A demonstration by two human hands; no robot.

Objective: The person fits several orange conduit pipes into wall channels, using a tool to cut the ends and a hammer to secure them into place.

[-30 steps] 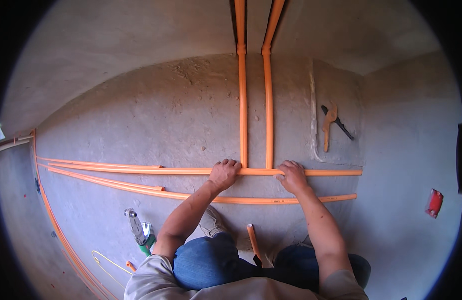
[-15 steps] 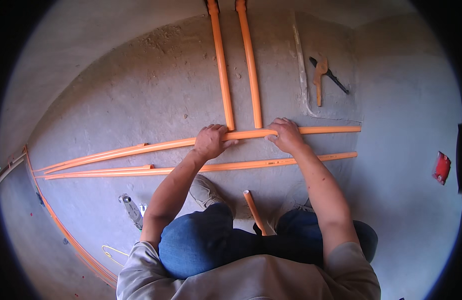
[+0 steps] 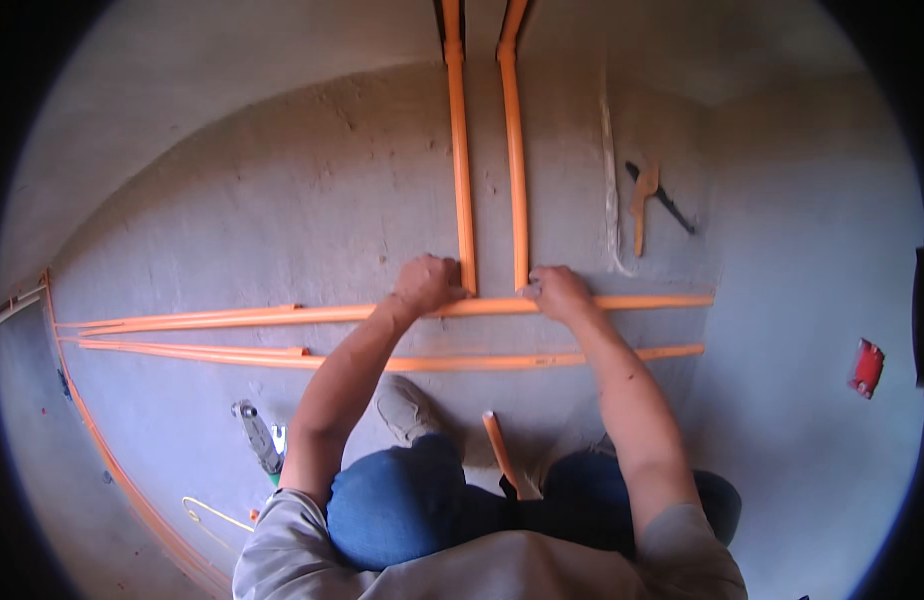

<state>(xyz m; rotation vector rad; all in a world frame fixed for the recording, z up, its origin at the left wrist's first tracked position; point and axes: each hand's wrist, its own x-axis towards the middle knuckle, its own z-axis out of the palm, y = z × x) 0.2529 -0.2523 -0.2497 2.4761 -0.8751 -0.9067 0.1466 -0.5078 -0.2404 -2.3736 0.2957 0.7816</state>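
Two orange pipes run from the far wall toward me, a left one [image 3: 463, 170] and a right one [image 3: 517, 170]. My left hand [image 3: 427, 284] is closed, its fingers around the near end of the left pipe. The fingers of my right hand [image 3: 562, 292] are closed at the near end of the right pipe. Just on my side of these ends lies a long orange cross pipe [image 3: 637, 302]; my hands are over it. Nearer to me, a second long orange pipe [image 3: 452, 364] lies roughly parallel. My fingertips are partly hidden.
An orange-handled tool with a black part [image 3: 640, 205] lies on the floor at the far right. A grey metal tool [image 3: 255, 432] is left of my legs. Between my feet a short orange pipe [image 3: 498, 447] stands tilted. A red object [image 3: 866, 368] is at the right wall.
Both hands have left the long cross pipe and taken the near ends of the two pipes from the wall. The whole view has shifted, so most things appear lower.
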